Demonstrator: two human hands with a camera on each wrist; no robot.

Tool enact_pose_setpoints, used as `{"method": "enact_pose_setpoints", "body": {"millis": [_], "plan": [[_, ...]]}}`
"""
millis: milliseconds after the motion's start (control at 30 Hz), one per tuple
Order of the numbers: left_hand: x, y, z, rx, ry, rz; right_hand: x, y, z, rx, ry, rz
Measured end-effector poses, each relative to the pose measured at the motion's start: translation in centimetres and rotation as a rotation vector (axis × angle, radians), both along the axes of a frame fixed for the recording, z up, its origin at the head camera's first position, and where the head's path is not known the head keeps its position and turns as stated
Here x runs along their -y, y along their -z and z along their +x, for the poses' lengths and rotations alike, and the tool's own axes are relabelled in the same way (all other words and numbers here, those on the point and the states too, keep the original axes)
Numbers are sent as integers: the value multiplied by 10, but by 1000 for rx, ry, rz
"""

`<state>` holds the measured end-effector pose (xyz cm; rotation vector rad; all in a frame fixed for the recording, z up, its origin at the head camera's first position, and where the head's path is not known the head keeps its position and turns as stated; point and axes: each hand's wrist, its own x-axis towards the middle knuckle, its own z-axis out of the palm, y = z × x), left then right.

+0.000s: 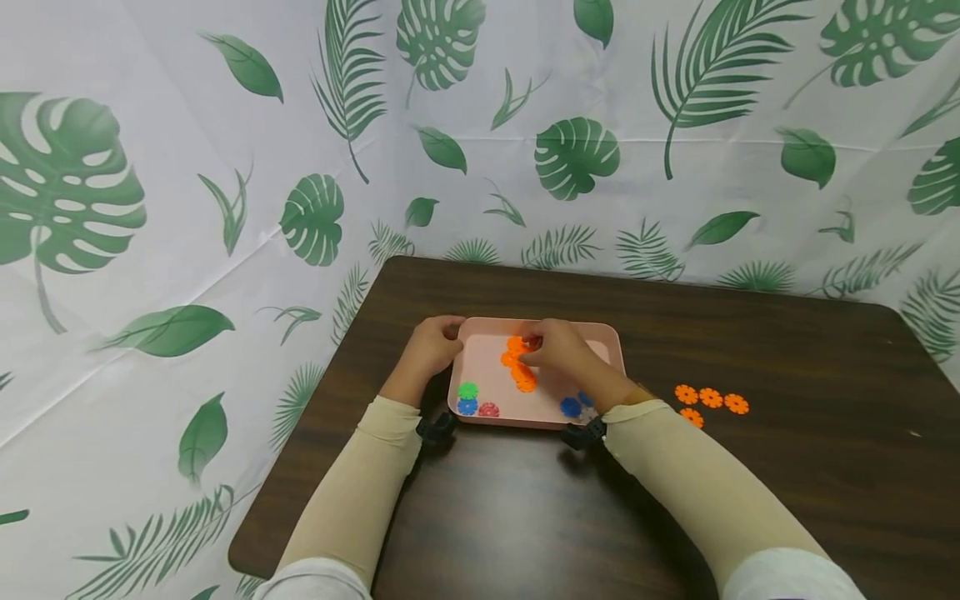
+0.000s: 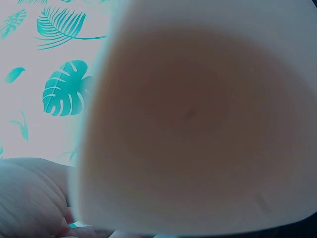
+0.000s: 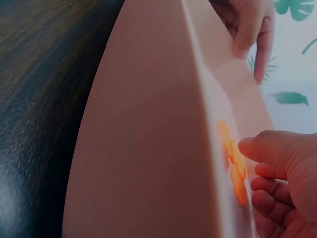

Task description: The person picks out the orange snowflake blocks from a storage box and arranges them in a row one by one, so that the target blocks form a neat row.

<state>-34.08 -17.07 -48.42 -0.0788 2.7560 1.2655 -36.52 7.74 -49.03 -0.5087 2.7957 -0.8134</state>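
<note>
A shallow pink tray (image 1: 420,421) lies on the table, its near wall filling much of the left wrist view as a blur. My left hand (image 1: 432,343) grips the tray's far left rim, thumb on the inner side and fingers outside. Inside the tray, several orange notched plastic discs (image 1: 524,380) form a cluster left of centre. My right hand (image 1: 561,346) reaches over this cluster, thumb and fingertips pinching at an orange disc, which they partly hide. In the right wrist view the thumb (image 3: 252,145) overlaps the orange pieces and the other fingers are curled.
A green disc (image 1: 468,390), a blue disc (image 1: 467,407) and a red one (image 1: 489,409) lie in the tray's near left corner. More blue discs (image 1: 571,407) sit by my right wrist. Several orange discs (image 1: 711,397) rest on the dark table (image 1: 810,450) to the right.
</note>
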Motion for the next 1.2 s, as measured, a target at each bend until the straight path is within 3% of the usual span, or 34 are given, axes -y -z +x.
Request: {"method": "enact_pose_setpoints", "body": {"millis": [333, 600, 800, 1033, 1200], "plan": [[-2, -1, -1, 9, -1, 6, 6, 0, 8, 136, 62, -108], [-2, -3, -2, 5, -2, 0, 8, -3, 8, 153, 83, -92], [-2, -3, 0, 11, -8, -18, 11, -2, 7, 124, 53, -65], [-4, -4, 2, 11, -19, -17, 14, 5, -4, -13, -19, 99], [-7, -6, 2, 19, -26, -11, 12, 6, -5, -28, -14, 111]]}}
